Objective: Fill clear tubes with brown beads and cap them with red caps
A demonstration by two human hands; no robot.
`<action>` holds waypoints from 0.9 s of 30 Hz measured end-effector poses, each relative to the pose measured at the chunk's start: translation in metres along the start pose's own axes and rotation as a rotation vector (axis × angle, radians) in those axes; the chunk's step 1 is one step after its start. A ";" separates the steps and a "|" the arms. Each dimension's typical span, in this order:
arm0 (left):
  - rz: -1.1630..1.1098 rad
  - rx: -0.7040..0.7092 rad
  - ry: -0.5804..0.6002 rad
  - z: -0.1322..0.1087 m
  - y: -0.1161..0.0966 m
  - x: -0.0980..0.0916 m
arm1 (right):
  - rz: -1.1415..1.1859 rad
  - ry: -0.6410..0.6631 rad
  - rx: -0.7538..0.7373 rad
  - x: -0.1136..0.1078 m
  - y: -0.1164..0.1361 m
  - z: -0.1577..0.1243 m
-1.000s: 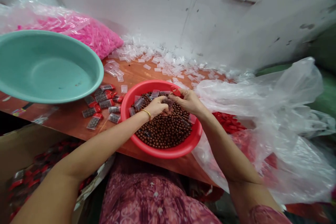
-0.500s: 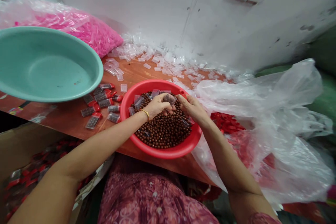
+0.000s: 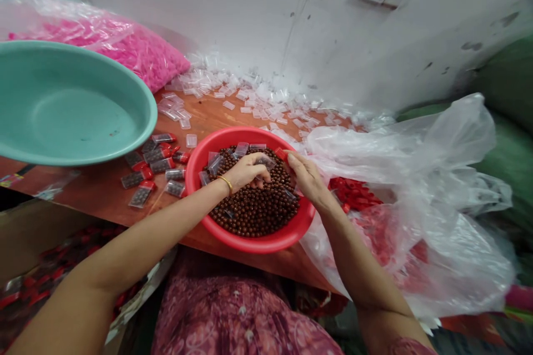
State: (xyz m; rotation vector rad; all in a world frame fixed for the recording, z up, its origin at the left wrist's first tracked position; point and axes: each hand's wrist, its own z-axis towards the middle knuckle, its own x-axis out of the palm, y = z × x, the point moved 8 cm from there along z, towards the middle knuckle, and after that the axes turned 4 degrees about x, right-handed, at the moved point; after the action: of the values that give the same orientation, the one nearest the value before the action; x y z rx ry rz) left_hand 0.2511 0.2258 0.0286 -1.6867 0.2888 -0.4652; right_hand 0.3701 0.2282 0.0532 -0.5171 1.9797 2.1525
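Clear plastic case (image 3: 265,162), and it's being held right over the red basin (image 3: 258,245), gripped in the curled left hand (image 3: 249,171); how full it is cannot be told. Just to its right, a small red cap (image 3: 281,153) is pinched at the fingertips of the right hand (image 3: 306,175), which is kept a little apart from the case. Around the left wrist a gold bracelet (image 3: 227,184) is worn. Beneath both hands the basin is heaped with round brown beads (image 3: 258,211), and by its far left rim a few loose clear cases (image 3: 215,163) are strewn on top. Out to the left now, where red-capped cases (image 3: 141,193) filled with dark beads are scattered across the table (image 3: 208,116), just beside the basin. Beyond them a teal basin (image 3: 70,105) is set, backed by a clear bag packed with pink pieces (image 3: 137,50). Along the wall, clear cases (image 3: 266,101) are spread in a long drift. Over on the right, red pieces (image 3: 353,193) are partly covered by a crumpled plastic bag (image 3: 449,144). Down at lower left, more red-capped pieces are piled in a cardboard box (image 3: 20,233).
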 end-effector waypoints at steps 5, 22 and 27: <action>-0.181 0.005 0.141 -0.002 -0.002 0.008 | 0.000 0.052 0.112 0.002 0.003 -0.003; -0.243 0.095 0.110 0.000 -0.007 0.007 | -0.198 -0.149 -0.261 -0.001 0.037 -0.008; -0.082 0.108 0.052 -0.001 -0.008 0.007 | -0.443 -0.069 -0.403 0.011 0.046 -0.016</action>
State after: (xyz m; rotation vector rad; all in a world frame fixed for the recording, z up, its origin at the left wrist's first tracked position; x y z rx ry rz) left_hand 0.2561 0.2232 0.0377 -1.5867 0.2290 -0.5772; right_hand 0.3461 0.2065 0.0912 -0.8350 1.2399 2.2273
